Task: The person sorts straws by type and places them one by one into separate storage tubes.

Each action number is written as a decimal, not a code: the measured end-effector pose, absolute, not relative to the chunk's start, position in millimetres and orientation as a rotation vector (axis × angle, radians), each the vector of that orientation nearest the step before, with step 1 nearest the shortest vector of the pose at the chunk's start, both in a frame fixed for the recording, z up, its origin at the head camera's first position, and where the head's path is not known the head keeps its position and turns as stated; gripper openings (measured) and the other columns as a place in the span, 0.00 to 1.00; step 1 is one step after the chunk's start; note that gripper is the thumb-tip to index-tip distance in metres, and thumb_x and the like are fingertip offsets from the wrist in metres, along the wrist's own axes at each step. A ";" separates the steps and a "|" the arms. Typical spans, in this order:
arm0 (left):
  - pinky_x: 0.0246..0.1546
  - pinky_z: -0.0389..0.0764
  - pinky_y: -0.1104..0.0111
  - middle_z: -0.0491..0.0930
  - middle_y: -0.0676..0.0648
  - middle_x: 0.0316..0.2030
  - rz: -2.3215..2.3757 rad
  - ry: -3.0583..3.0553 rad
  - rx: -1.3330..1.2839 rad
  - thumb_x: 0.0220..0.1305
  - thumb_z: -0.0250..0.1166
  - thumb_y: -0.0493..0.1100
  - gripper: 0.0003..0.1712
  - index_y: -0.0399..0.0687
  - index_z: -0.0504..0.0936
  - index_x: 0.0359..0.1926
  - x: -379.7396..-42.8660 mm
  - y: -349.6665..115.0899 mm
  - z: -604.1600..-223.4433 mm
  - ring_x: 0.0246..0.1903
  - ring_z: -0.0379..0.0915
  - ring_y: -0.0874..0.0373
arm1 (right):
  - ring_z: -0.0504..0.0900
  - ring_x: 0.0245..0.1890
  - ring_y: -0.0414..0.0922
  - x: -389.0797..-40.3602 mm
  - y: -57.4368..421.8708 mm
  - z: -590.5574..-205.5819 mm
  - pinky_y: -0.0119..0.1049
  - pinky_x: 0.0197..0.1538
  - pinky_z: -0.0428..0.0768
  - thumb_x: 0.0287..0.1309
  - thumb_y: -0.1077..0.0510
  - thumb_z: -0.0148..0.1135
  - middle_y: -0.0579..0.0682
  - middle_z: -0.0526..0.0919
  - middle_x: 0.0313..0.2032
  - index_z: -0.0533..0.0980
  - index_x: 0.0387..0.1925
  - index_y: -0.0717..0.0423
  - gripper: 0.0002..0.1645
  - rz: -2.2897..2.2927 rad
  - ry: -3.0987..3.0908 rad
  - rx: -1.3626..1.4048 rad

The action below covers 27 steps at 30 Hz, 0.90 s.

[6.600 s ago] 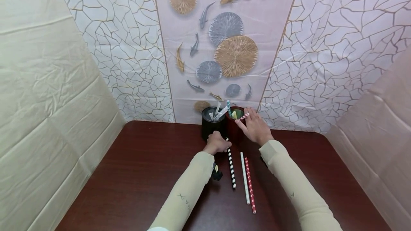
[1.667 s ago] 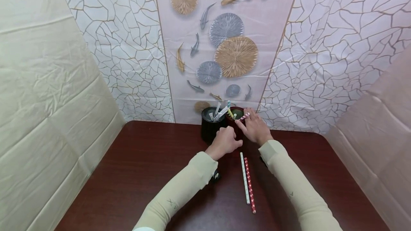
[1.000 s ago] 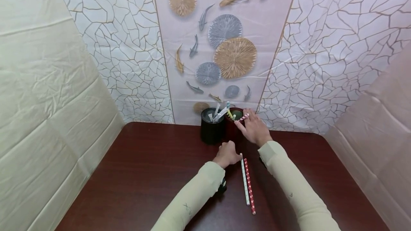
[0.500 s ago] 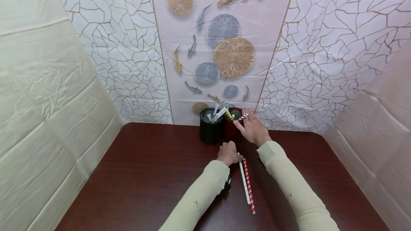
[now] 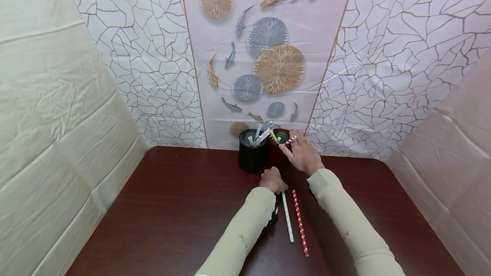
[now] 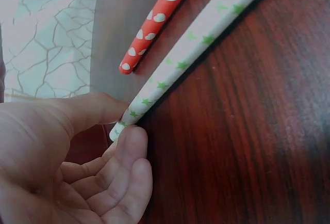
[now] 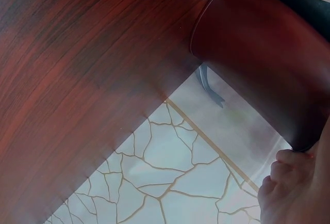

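My left hand pinches the far end of a white paper straw with green stars between thumb and fingers. Most of that straw stretches back over the table, clear of the hand. Beside it lies a red paper straw with white hearts, which nothing touches. My right hand holds a dark red cup near its rim, thumb toward the front and fingers along the right side. Several patterned straws lean in this cup, among them a pink-and-white striped one; their lower parts are hidden.
A black cup with several white wrapped sticks stands left of the red cup, close to it. The dark wooden table ends at a patterned cloth backdrop behind the cups.
The black-and-white striped straw has gone from the table. My left hand came back from the cups, took the star straw's far end and shifted it left. My right hand stayed on the red cup.
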<state>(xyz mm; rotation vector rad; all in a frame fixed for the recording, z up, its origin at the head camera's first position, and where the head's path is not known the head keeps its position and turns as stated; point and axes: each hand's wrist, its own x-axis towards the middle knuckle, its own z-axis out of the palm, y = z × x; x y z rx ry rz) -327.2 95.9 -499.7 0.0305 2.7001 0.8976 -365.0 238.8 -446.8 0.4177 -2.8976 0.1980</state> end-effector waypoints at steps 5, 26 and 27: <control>0.20 0.80 0.64 0.83 0.44 0.16 0.959 2.610 0.007 0.58 0.78 0.45 0.15 0.41 0.80 0.35 -338.0 92.3 -506.8 0.22 0.80 0.50 | 0.50 0.84 0.64 -364.8 238.9 -448.2 0.60 0.83 0.55 0.82 0.32 0.34 0.69 0.52 0.82 0.50 0.81 0.73 0.51 0.204 -2.903 0.419; 0.28 0.85 0.66 0.84 0.49 0.16 1.347 2.511 0.107 0.63 0.73 0.40 0.11 0.44 0.85 0.23 -326.8 41.1 -482.6 0.17 0.77 0.60 | 0.53 0.83 0.64 -364.6 238.4 -446.6 0.61 0.83 0.57 0.82 0.33 0.36 0.70 0.54 0.81 0.53 0.80 0.73 0.51 0.228 -2.879 0.418; 0.28 0.84 0.67 0.84 0.49 0.16 1.373 2.510 0.130 0.63 0.73 0.40 0.11 0.44 0.86 0.23 -326.6 37.6 -481.1 0.17 0.78 0.60 | 0.53 0.83 0.64 -364.9 238.3 -446.7 0.61 0.83 0.57 0.82 0.33 0.36 0.70 0.54 0.81 0.53 0.80 0.73 0.51 0.228 -2.878 0.417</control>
